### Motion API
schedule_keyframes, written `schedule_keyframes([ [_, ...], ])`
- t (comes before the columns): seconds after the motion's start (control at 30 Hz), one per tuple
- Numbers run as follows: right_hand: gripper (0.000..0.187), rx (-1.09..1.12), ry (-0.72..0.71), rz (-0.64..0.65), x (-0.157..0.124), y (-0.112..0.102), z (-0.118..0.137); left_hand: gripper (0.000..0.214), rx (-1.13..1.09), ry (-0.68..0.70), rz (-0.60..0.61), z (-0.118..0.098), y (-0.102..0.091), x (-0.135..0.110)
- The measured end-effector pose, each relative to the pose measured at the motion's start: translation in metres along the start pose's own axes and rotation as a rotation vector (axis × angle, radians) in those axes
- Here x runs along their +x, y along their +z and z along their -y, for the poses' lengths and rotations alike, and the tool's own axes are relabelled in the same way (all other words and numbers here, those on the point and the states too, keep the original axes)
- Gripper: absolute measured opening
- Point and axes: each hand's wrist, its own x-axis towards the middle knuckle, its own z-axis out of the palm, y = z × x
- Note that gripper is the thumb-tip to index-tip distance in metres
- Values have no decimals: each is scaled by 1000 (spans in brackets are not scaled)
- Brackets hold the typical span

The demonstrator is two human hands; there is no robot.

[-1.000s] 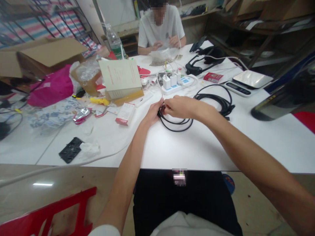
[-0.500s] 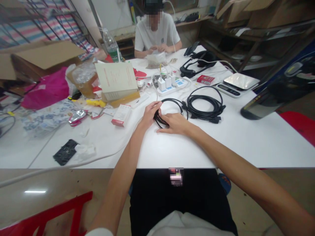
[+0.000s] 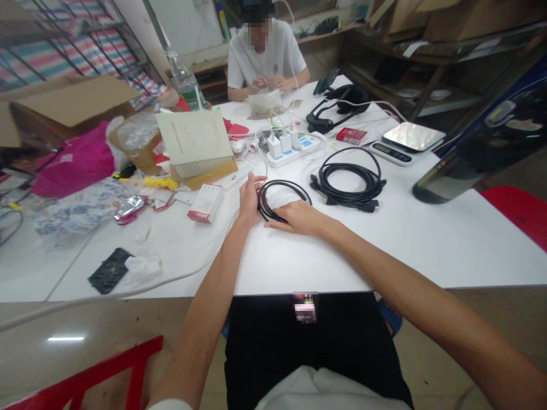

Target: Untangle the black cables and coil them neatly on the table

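The person's left hand [image 3: 249, 200] stands against the left side of a black cable coil [image 3: 264, 207] lying on the worktop [image 3: 342, 250]. The right hand [image 3: 302, 218] lies over its near edge, thumb spread; whether either hand's fingers grasp the cable cannot be told. A second black coil [image 3: 354, 195] lies to the right, just beyond.

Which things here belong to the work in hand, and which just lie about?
In the work:
- thin black looped cable, between left hand and right hand
- perhaps the coiled black cable with connectors

Lying about:
- white-and-red cardboard box
- white power strip
- silver-topped white scale
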Motion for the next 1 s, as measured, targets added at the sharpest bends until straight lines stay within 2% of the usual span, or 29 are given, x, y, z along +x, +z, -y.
schedule_keyframes([
  [0.1, 67, -47, -9, 41, -1, 1, 2, 64, -63, 47, -54, -2, -3, 1],
  [0.2, 58, -105, 2, 50, -1, 3, 3, 60, -78, 62, -82, -5, -6, 3],
  [0.33, 44, -95, -55, -10, 0, 5, 4, 52, -53, 25, -41, -7, -9, 6],
  [0.43, 45, -93, -102, -71, 0, 5, 4, 44, 4, 35, -1, -6, -12, 8],
  [0.6, 57, -148, -55, -69, -1, 2, 7, 46, 99, 29, 173, -8, -20, 6],
  [0.73, 70, -95, -127, -94, -4, 1, 7, 53, 208, 7, 302, -14, -24, 0],
  [0.83, 78, -44, -160, -146, -7, 2, 4, 57, 298, 41, 427, -16, -26, -3],
  [1.0, 78, -4, -174, -191, -8, 2, 0, 55, 411, 116, 526, -15, -29, 1],
])
